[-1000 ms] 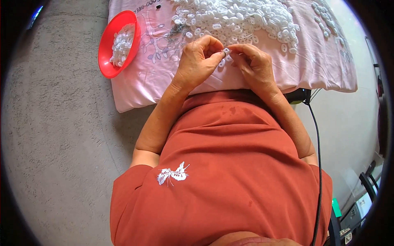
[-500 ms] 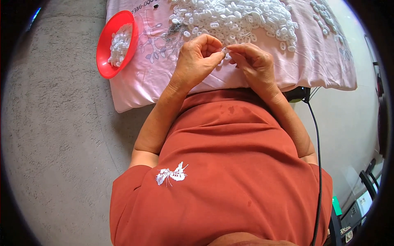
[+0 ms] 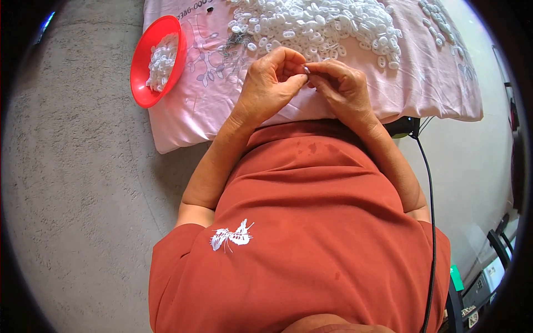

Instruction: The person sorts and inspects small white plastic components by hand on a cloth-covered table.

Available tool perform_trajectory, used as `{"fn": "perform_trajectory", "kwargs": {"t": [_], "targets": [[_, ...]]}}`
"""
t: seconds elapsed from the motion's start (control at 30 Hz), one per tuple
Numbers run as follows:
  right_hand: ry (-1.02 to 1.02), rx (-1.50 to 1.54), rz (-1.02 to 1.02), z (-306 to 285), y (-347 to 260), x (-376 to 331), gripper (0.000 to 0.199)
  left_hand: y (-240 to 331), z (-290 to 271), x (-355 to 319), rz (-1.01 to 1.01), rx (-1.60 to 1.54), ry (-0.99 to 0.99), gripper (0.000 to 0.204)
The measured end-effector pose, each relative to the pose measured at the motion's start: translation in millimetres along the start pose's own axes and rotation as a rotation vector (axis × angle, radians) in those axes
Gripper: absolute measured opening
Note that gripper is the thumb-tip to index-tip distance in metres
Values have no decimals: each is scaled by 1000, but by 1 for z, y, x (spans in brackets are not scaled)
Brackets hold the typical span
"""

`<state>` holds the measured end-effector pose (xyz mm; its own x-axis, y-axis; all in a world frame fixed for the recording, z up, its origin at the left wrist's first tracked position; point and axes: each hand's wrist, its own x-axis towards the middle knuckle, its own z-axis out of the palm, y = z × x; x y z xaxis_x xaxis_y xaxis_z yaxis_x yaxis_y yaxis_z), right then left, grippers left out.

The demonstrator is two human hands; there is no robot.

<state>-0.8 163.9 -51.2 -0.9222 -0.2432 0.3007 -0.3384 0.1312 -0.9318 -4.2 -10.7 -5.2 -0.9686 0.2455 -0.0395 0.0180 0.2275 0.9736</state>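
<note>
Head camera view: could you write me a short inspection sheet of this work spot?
Surface: pink cloth over a raised pad on grey floor.
Job's things: heap of small white pieces; a tiny piece pinched between both hands.
Clutter: red bowl holding more white pieces.
Hands: left hand and right hand meet fingertip to fingertip.
Cables: black cable at the right side.
Surroundings: dark equipment at lower right.

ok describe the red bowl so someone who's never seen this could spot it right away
Start at the pink cloth spread across the top of the view. At its left edge sits the red bowl, tilted and partly filled with small white pieces. It is the only bright red, round thing there; the big pile of white pieces lies loose on the cloth instead.
</note>
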Motion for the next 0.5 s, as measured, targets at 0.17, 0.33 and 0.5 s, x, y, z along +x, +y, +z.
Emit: {"fn": "perform_trajectory", "kwargs": {"t": [0.17,0.33,0.5], "targets": [[40,80,47,4,1,0,16,0,-1,0,72,148,-4,16],[56,115,125,5,2,1,13,-3,-16,3,117,163,34,18],[47,91,152,2,-3,3,11,6,-50,-5,9,465,128,6]]}}
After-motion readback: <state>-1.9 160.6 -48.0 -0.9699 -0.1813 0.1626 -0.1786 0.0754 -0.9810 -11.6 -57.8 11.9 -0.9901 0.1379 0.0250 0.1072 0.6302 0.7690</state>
